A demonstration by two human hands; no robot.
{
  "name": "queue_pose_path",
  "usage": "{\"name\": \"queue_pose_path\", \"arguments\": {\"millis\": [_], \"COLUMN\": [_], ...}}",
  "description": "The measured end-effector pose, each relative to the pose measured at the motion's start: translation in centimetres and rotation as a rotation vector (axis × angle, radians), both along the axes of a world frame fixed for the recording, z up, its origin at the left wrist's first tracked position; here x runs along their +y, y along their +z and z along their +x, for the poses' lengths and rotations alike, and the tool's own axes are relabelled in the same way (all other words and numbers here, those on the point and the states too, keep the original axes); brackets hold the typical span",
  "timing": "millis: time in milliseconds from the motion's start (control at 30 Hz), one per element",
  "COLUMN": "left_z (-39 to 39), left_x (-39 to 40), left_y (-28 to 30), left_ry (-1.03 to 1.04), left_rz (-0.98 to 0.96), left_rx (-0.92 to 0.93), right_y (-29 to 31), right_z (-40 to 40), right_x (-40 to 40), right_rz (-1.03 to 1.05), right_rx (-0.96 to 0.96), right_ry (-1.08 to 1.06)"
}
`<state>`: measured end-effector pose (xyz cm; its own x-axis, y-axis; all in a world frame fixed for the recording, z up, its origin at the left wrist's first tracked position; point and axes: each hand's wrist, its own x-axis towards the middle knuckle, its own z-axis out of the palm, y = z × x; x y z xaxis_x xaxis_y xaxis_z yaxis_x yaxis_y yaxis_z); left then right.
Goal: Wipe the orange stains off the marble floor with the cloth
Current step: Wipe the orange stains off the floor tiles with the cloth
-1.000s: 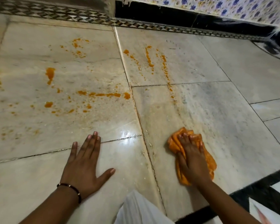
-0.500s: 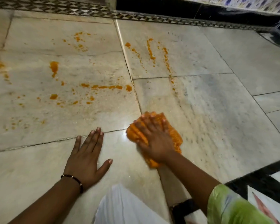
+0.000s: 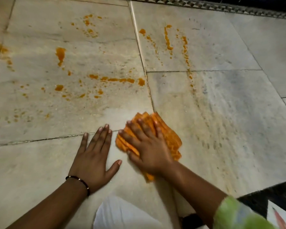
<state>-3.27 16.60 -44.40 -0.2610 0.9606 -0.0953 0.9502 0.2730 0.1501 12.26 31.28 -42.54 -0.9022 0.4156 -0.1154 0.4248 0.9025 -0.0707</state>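
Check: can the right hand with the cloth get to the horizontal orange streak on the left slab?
Probably yes. The right hand presses the cloth flat just below the streak; only bare marble floor lies between.

One head-worn camera looks forward and steeply down (from close) at the marble floor (image 3: 221,113).

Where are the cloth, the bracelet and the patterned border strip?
orange cloth (image 3: 169,134), head view, bare right part beside the fingers
bracelet (image 3: 79,180), head view, band across left wrist
patterned border strip (image 3: 221,6), head view, middle of strip

left wrist: dark beaded bracelet (image 3: 80,181) | right arm: green patterned sleeve (image 3: 234,215) | white garment (image 3: 122,215)
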Motion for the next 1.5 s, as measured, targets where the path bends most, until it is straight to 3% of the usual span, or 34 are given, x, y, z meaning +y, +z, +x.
{"name": "queue_pose_path", "arguments": {"millis": [133,233,333,433,533,633,700,833,967,1100,1200,1400,1500], "left_z": [-0.1,-0.1,0.0,-0.1,-0.1,-0.1,-0.2,-0.3,-0.2,-0.1,-0.2,-0.1,-0.1], "left_x": [0.0,-0.2,-0.1,0.0,0.0,0.0,0.1,0.0,0.0,0.0,0.0,0.0,0.0], "left_y": [0.1,0.1,0.2,0.3,0.3,0.3,0.2,0.2,0.2,0.1,0.0,0.1,0.1], "left_ry": [0.002,-0.002,-0.005,-0.003,-0.011,-0.015,-0.013,-0.025,-0.012,-0.017,-0.018,-0.014,-0.005], "left_rz": [-0.019,-0.014,-0.007,0.002,-0.003,-0.026,-0.03,-0.038,-0.036,-0.014,-0.005,-0.014,-0.028], "left_rx": [-0.003,-0.013,-0.022,-0.026,-0.028,-0.01,-0.009,-0.01,-0.019,-0.025,-0.025,-0.023,-0.023], "right_y": [0.3,0.4,1.1,0.4,-0.2,0.2,0.6,0.4,0.7,0.5,0.6,0.9,0.7], "right_z": [-2.5,3.1,9.2,9.8,5.2,-0.1,-1.8,2.4,11.4,14.8,17.7,17.0,12.0], "right_x": [8.1,11.3,8.5,0.9,-3.8,-1.2,3.1,10.8,7.9,-1.9,-3.7,4.9,9.5], "right_rz": [-0.004,0.04,-0.007,-0.018,0.018,-0.007,-0.005,-0.017,-0.033,-0.032,-0.051,-0.007,-0.023], "right_rx": [-0.03,-0.032,-0.038,-0.082,-0.039,-0.006,0.001,-0.024,-0.004,-0.061,-0.051,0.011,-0.029], "right_ry": [-0.19,-0.444,-0.585,-0.615,-0.478,-0.209,-0.178,-0.525,-0.818,-0.666,-0.58,-0.971,-1.02]}}
